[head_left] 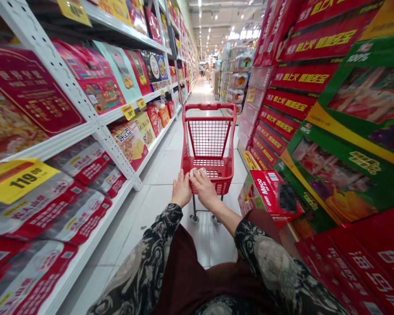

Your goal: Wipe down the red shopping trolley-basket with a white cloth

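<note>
A small red shopping cart (211,162) with a gridded plastic basket stands in the aisle in front of me. My left hand (181,191) is at the near left corner of the basket, its fingers closed at the rim. Beside it, my right hand (204,189) presses a crumpled white wipe (193,172) onto the near rim. Parts of the wipe show around the right fingertips, and the rest is hidden under the fingers. The cart's raised handle bar (210,106) is on the far side, away from both hands.
White shelving (98,124) with boxed and shrink-wrapped goods runs along the left. Stacked red drink cartons (300,78) and green fruit boxes (339,159) line the right. A red-topped carton (265,190) sits low beside my knee. The tiled aisle (162,168) stretches ahead; distant people (202,70) are visible.
</note>
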`<state>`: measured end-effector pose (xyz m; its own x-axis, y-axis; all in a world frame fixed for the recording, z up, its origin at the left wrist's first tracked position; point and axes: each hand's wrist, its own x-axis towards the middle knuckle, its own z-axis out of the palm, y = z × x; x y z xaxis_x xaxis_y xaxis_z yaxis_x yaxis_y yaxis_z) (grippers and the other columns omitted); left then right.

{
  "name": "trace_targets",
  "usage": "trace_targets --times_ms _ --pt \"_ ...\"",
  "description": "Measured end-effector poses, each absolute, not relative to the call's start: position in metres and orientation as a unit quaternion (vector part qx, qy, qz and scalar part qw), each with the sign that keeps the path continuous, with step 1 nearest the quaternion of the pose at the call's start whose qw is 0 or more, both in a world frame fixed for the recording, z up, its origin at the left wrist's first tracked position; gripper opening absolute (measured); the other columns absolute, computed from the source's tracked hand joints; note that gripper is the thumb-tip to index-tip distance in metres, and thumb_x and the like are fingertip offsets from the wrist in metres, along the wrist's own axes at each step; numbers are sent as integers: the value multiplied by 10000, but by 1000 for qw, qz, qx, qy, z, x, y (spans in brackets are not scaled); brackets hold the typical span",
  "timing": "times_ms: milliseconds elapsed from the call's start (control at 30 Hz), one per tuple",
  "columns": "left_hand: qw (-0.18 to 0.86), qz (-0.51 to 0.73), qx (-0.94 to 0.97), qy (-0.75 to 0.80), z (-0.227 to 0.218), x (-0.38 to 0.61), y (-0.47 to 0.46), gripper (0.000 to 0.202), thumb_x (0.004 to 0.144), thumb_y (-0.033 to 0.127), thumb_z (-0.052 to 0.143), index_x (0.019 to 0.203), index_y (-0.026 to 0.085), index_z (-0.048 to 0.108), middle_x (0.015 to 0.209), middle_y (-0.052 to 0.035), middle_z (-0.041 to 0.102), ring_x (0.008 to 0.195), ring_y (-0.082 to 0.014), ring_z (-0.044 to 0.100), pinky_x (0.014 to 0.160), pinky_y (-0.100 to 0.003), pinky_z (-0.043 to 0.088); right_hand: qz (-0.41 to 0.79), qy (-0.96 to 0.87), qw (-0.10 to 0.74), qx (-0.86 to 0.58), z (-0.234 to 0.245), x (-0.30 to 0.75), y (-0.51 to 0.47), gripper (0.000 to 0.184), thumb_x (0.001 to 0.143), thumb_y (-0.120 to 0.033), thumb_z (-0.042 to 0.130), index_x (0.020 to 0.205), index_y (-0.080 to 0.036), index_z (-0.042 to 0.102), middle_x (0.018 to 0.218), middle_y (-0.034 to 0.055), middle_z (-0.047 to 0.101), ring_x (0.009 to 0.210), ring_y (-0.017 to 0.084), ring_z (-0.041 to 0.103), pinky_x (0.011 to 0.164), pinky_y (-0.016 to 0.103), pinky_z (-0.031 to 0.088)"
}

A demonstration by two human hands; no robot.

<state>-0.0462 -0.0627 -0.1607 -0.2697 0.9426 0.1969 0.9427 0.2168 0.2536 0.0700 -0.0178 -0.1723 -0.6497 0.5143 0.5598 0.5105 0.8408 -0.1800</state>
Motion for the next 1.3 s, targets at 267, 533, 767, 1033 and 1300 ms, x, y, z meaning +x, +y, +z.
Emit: trace_targets --times_ms 267,533,767,1033,1300 --pt "5 -135 -613 -779 -157 -50 -61 570 801 127 414 1366 101 343 1507 -207 181 1384 -306 219 1075 -543 272 -9 -876 369 -311 -182 160 20 461 859 -30 384 1235 -222 569 1388 68 465 1382 214 240 1086 458 354" --pt "3 -125 -615 -779 -153 -42 -54 624 780 162 475 1380 85 321 1511 -220 152 1391 -343 168 1082 -555 247 -12 -835 455 -309 -217 184 14 482 872 -50 357 1280 -244 526 1400 49 450 1374 201 263 1105 469 331" --pt "-3 -121 -634 -764 -152 -40 -56 639 773 126 467 1392 104 307 1517 -205 145 1396 -328 158 1087 -540 248 -5 -878 368 -306 -274 179 1 545 791 37 342 1237 -175 569 1301 110 549 1324 223 366 1025 468 424" --pt "-37 -163 -651 -740 -159 -61 -54 724 727 11 358 1429 101 205 1526 -155 152 1408 -234 151 1108 -480 250 23 -873 426 -237 -224 152 -8 533 838 3 327 1288 -207 521 1345 66 511 1363 184 283 1095 431 358" --pt "-57 -142 -646 -748 -167 -71 -68 814 677 -6 368 1447 167 167 1516 -118 217 1403 -226 177 1100 -527 238 16 -921 351 -167 -225 87 2 406 888 -54 403 1232 -195 566 1314 85 540 1327 199 361 1080 447 359"
